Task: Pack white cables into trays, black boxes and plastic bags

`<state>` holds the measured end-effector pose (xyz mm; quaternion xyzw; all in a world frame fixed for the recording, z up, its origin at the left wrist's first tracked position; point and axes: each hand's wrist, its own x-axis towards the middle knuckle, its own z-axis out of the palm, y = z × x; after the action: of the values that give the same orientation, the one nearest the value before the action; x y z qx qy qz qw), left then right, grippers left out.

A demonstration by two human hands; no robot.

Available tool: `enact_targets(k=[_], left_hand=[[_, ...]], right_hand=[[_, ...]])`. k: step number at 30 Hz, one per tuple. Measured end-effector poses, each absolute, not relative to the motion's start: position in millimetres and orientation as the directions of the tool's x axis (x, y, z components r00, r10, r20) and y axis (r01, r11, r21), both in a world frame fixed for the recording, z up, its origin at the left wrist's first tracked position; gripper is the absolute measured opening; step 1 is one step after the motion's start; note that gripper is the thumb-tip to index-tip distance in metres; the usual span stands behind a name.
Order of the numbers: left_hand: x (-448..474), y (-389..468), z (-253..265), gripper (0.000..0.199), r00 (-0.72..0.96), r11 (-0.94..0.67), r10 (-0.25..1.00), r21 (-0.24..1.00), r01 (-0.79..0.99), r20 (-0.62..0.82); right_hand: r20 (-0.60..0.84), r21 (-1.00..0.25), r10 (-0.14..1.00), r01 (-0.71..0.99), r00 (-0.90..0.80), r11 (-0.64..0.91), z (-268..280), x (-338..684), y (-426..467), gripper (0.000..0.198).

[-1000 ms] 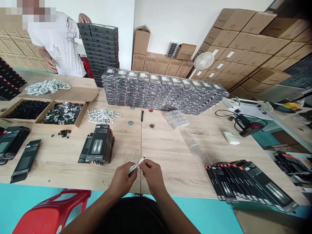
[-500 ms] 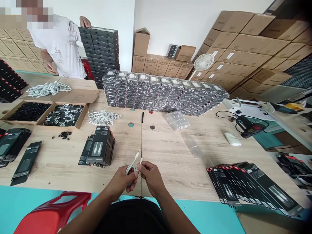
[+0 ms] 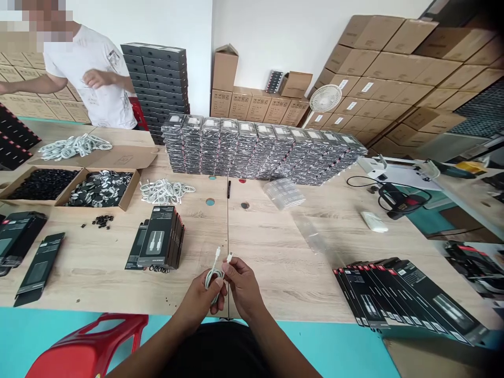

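Observation:
A white charging cable, looped into a small coil, is held over the near edge of the table. My left hand is closed round the coil, with one plug standing up above it. Between the thumb and fingers of my right hand is the cable's other plug end. Left of my hands stands a stack of black cable boxes, with small black rings at its foot. Beyond it lies a pile of white cables.
Cardboard trays of small black parts and black-and-white pieces sit at left. Wrapped boxes form a wall across the back. Flat black boxes fan out at right. A red stool stands near left; a co-worker is behind.
My hands stay together on the cable, and the plug in my right hand shows a little more. The co-worker's hand has left the tall box stack, and their arms have moved.

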<state>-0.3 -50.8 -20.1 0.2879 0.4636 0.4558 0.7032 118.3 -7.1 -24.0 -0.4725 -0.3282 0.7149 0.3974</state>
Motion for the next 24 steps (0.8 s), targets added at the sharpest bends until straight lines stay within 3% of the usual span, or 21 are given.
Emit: enact_targets(k=[6, 11, 18, 21, 24], left_hand=[[0, -53, -12, 0.037, 0.196, 0.4, 0.913, 0.879, -0.26, -0.357], [3, -55, -16, 0.04, 0.249, 0.441, 0.891, 0.85, -0.287, -0.379], [6, -57, -54, 0.048, 0.048, 0.433, 0.9, 0.901, 0.015, -0.434], [-7, -48, -79, 0.041, -0.012, 0.434, 0.898, 0.884, 0.175, -0.439], [-22, -27, -111, 0.03, -0.182, 0.477, 0.879, 0.812, 0.335, -0.441]], right_hand=[[-0.464, -0.784, 0.833, -0.298, -0.302, -0.545, -17, 117, -7, 0.037], [-0.511, -0.719, 0.782, -0.322, -0.357, -0.616, -17, 114, -8, 0.04], [-0.634, -0.654, 0.732, -0.331, -0.25, -0.68, -55, 108, -25, 0.047], [-0.639, -0.662, 0.752, -0.382, -0.161, -0.645, -75, 114, -20, 0.047], [-0.652, -0.667, 0.75, -0.384, -0.114, -0.639, -88, 128, -12, 0.047]])
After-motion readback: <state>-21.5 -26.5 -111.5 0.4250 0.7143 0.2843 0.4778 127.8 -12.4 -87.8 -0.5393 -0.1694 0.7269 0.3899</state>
